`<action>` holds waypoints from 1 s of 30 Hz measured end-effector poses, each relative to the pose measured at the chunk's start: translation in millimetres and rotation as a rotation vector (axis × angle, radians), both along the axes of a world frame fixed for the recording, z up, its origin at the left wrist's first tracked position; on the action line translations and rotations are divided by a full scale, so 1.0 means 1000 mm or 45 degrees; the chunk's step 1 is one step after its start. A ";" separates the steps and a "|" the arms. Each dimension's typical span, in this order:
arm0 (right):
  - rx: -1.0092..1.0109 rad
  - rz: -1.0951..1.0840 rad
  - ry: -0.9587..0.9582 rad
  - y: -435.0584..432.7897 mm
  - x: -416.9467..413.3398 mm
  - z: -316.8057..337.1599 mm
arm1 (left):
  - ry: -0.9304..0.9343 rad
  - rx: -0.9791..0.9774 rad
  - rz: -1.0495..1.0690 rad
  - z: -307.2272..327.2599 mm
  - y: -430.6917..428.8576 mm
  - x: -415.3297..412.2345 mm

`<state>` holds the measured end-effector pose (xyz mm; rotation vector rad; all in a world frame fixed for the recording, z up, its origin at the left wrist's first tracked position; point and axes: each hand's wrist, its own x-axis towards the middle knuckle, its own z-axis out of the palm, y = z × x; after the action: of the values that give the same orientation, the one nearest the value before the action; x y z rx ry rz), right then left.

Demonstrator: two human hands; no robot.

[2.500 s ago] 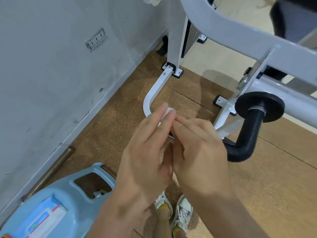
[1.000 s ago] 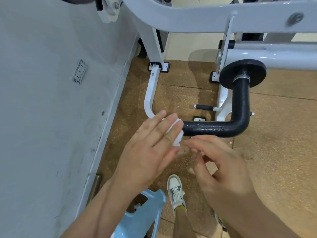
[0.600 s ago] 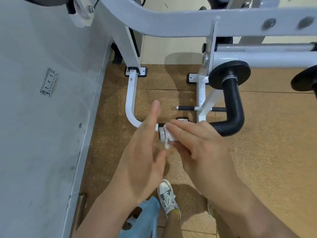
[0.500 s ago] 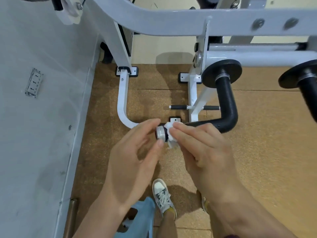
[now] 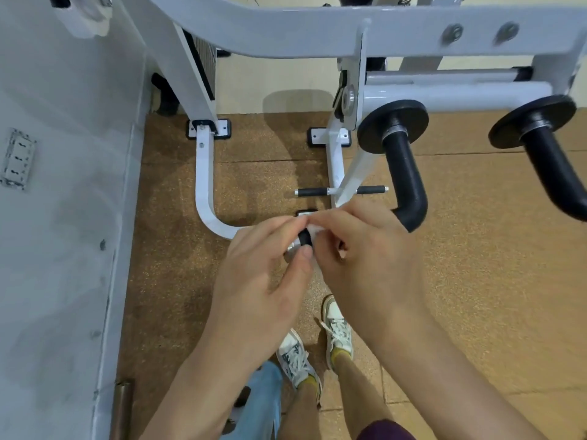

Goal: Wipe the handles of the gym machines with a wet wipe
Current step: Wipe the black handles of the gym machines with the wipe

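Note:
A black L-shaped handle (image 5: 405, 176) hangs from a black disc on the white gym machine, and its lower leg runs left under my hands. My right hand (image 5: 365, 265) is curled over that leg and pinches a white wet wipe (image 5: 316, 230) against it. Just left of the wipe, my left hand (image 5: 263, 277) pinches the handle's free end (image 5: 304, 239) between thumb and fingers. The wipe is mostly hidden by my fingers. A second black handle (image 5: 549, 173) hangs at the far right, untouched.
The grey wall with a socket plate (image 5: 17, 158) runs down the left. The machine's white frame (image 5: 203, 185) curves along the cork floor, with small foot pegs (image 5: 309, 192) behind my hands. A blue stool (image 5: 263, 404) and my shoes are below.
The wipe passed from my left hand to my right, which laid it on the handle. My left hand went from open to pinching the handle's end.

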<state>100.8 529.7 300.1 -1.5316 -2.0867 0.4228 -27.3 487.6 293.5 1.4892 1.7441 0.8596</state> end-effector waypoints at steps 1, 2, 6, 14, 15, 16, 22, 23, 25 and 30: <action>-0.019 -0.021 0.029 -0.006 0.000 0.001 | 0.010 0.001 -0.030 0.002 0.002 0.000; -0.030 -0.034 0.065 -0.014 0.002 0.002 | 0.040 0.014 -0.061 0.003 0.004 0.001; -0.116 0.008 0.090 -0.023 0.004 0.003 | 0.060 0.027 -0.057 0.003 0.005 0.001; -0.020 -0.167 0.137 -0.006 0.026 -0.002 | -0.067 -0.107 0.090 0.004 0.010 0.004; -0.020 -0.129 0.130 -0.010 0.018 -0.003 | -0.059 -0.092 0.102 0.005 0.011 0.006; -0.026 -0.052 0.144 -0.015 0.008 -0.003 | -0.055 -0.082 0.117 0.005 0.011 0.007; 0.084 -0.171 0.163 -0.008 0.020 -0.008 | 0.034 -0.016 0.132 0.010 0.011 0.011; 0.085 -0.156 0.167 -0.012 0.016 -0.009 | 0.066 0.006 0.126 0.010 0.011 0.013; 0.081 -0.016 0.191 -0.021 0.002 -0.011 | 0.125 0.045 0.116 0.012 0.012 0.015; 0.092 -0.194 0.153 -0.010 0.024 -0.011 | 0.321 0.062 0.051 0.017 0.010 0.022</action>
<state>124.4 520.2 289.3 -1.5703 -1.8595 0.3700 -5.3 498.0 310.9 1.6587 1.9519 0.7659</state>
